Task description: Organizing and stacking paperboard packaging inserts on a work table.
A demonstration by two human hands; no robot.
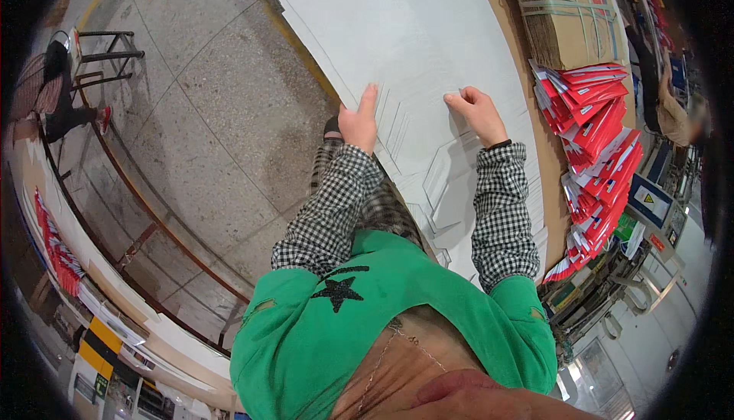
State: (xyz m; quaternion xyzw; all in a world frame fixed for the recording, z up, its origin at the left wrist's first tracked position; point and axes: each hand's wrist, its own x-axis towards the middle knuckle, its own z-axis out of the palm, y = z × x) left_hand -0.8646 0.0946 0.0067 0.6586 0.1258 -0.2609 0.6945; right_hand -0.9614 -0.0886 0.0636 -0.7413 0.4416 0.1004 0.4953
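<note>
My left hand [358,123] is at the left edge of a long white tabletop [413,30]. One digit points away from me and the other fingers curl out of sight; whatever they close on does not show. To its right, my right hand [480,116] is pinched shut above the white surface, thumb and forefinger together. Anything between those fingertips is too thin or pale to make out. Thin dark lines and angular outlines [443,179] show on the white surface between and below my hands; I cannot tell if they are marks or clear pieces.
Overlapping red and white packets [600,152] lie in a long row along the table's right side. Beyond them is a strapped cardboard bundle [569,15]. A metal-framed stool [103,57] and a seated person's legs are at the far left. Machinery [657,206] stands at the right.
</note>
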